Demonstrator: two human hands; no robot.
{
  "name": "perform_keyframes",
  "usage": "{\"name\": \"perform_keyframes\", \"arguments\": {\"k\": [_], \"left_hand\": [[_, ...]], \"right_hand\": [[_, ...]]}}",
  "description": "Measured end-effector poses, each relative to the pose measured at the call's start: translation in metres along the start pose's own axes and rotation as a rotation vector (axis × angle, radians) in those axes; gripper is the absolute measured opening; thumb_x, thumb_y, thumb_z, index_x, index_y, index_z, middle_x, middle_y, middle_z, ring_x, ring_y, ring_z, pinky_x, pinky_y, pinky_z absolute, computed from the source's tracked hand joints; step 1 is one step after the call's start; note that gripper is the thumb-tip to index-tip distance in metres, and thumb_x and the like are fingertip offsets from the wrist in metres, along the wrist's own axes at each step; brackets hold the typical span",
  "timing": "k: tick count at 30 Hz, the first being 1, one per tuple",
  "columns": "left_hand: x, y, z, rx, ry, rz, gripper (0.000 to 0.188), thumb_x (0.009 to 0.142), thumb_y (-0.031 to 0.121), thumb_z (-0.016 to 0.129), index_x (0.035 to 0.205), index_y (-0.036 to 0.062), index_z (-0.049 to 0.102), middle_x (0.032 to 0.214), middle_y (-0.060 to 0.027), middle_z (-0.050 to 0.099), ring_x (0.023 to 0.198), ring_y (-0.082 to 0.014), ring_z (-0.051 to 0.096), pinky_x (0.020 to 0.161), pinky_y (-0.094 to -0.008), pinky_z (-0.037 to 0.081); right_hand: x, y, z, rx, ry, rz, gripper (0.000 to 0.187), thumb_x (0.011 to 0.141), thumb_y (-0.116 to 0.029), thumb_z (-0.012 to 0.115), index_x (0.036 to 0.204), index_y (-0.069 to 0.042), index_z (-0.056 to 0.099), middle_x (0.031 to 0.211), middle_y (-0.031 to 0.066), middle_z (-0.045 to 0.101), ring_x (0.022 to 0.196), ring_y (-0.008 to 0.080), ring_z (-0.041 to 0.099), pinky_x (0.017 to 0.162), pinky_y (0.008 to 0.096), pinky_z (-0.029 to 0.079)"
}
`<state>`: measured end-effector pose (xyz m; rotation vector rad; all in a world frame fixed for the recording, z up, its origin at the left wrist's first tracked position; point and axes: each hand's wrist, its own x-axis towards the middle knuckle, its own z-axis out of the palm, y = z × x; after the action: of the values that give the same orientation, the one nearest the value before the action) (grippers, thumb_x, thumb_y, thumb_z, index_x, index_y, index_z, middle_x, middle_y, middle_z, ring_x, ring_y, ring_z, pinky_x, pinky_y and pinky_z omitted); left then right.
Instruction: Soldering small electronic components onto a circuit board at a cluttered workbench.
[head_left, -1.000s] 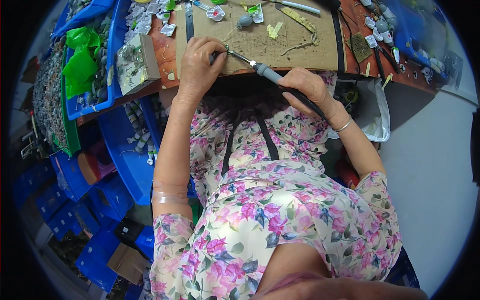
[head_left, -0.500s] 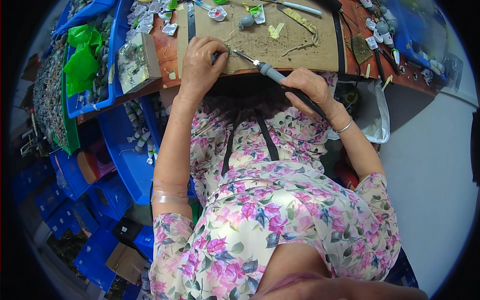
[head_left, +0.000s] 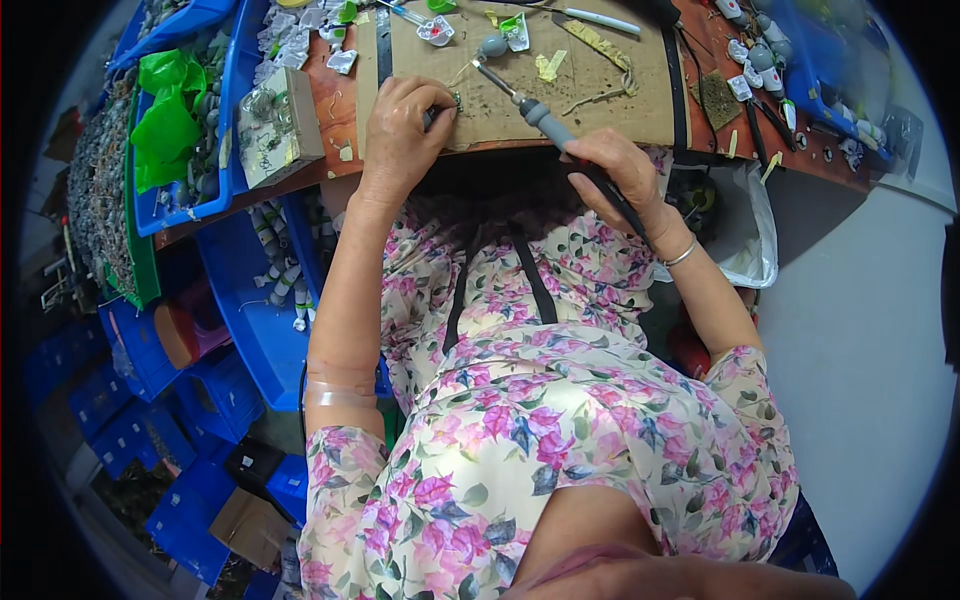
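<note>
My right hand (head_left: 622, 170) is wrapped round the handle of a soldering iron (head_left: 548, 122). The iron points up and left over a cardboard sheet (head_left: 520, 85), its tip close to the end of a thin pale wire (head_left: 462, 72). At the cardboard's near left, my left hand (head_left: 405, 128) is closed, thumb and fingers pinching a small dark part (head_left: 432, 115); fingers hide most of it. The thin wire runs up from beside these fingers. Beyond the iron tip lie a round grey piece (head_left: 494, 45) and a green-and-white plastic piece (head_left: 516, 32).
Left of my left hand stands a pale block (head_left: 275, 130) with wire bits on it. A blue bin (head_left: 228, 150) holds grey parts and green plastic. Yellow tape strips (head_left: 549, 66) and a white pen-like stick (head_left: 603, 20) lie on the cardboard. Cables and plastic parts (head_left: 764, 62) crowd the right side.
My right hand has tilted the soldering iron so its tip moved up, away from the part in my left hand and toward the wire's end. The left hand has barely moved.
</note>
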<state>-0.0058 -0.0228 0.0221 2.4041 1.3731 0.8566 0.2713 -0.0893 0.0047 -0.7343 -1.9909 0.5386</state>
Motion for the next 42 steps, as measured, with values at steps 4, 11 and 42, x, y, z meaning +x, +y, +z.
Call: {"name": "perform_keyframes", "arguments": {"k": [4, 11, 42], "left_hand": [[-0.001, 0.0, 0.0, 0.012, -0.011, -0.008, 0.007, 0.081, 0.007, 0.071, 0.087, 0.0037, 0.068, 0.094, -0.0058, 0.068, 0.093, -0.0268, 0.06, 0.084, -0.0369, 0.048], [0.0, -0.001, 0.002, -0.016, 0.039, 0.024, 0.006, 0.077, 0.004, 0.071, 0.082, 0.0042, 0.067, 0.089, -0.0073, 0.068, 0.091, -0.0294, 0.06, 0.081, -0.0387, 0.048], [-0.003, -0.002, 0.003, -0.055, 0.087, 0.046, 0.01, 0.077, 0.003, 0.072, 0.085, 0.0042, 0.066, 0.088, -0.0075, 0.065, 0.088, -0.031, 0.059, 0.079, -0.04, 0.048]], "right_hand": [[0.017, 0.0, 0.012, -0.057, 0.063, -0.045, 0.043, 0.082, 0.007, 0.071, 0.121, -0.005, 0.06, 0.094, 0.0117, 0.069, 0.08, 0.0298, 0.066, 0.073, 0.0372, 0.053], [0.055, 0.008, 0.044, -0.112, 0.059, 0.026, 0.031, 0.082, 0.009, 0.069, 0.107, -0.007, 0.061, 0.084, 0.0109, 0.064, 0.078, 0.0308, 0.064, 0.066, 0.0375, 0.05], [0.078, 0.032, 0.076, -0.142, -0.053, 0.001, 0.023, 0.086, 0.001, 0.063, 0.106, -0.008, 0.057, 0.085, 0.0125, 0.057, 0.082, 0.0339, 0.059, 0.072, 0.0435, 0.049]]}}
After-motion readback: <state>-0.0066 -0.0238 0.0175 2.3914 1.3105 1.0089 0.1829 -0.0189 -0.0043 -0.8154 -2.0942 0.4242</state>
